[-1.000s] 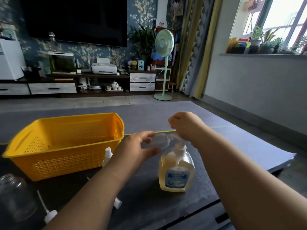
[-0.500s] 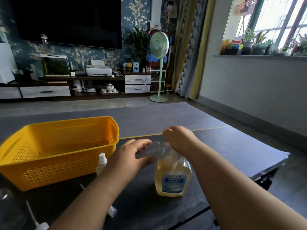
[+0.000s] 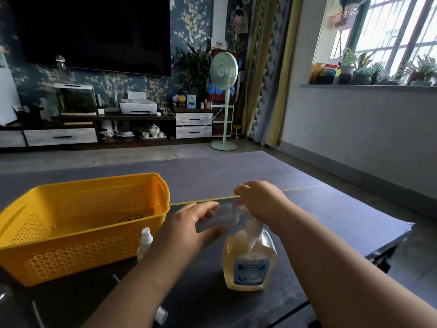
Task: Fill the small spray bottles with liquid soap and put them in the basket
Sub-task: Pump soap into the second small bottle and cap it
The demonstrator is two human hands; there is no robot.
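Observation:
My left hand [image 3: 189, 230] grips a small clear spray bottle [image 3: 221, 216] lying tilted, its mouth toward the pump of the liquid soap bottle [image 3: 250, 263]. My right hand [image 3: 260, 201] is closed over that pump head and hides it. The soap bottle holds amber liquid and has a blue label. It stands on the dark table [image 3: 331, 216]. Left of my hands stands the yellow basket [image 3: 78, 228]; no bottles show inside it. Another small spray bottle [image 3: 144, 242] with a white top stands upright beside the basket's near right corner.
A loose white spray cap [image 3: 162, 314] lies on the table under my left forearm. A thin tube [image 3: 37, 313] shows at the lower left. The table's right edge [image 3: 390, 242] drops off close to my right arm. Beyond are a floor mat, fan and TV cabinet.
My right hand has sunk lower, pressing the pump head down. The view has shifted a little. My left hand still holds the small bottle at the spout.

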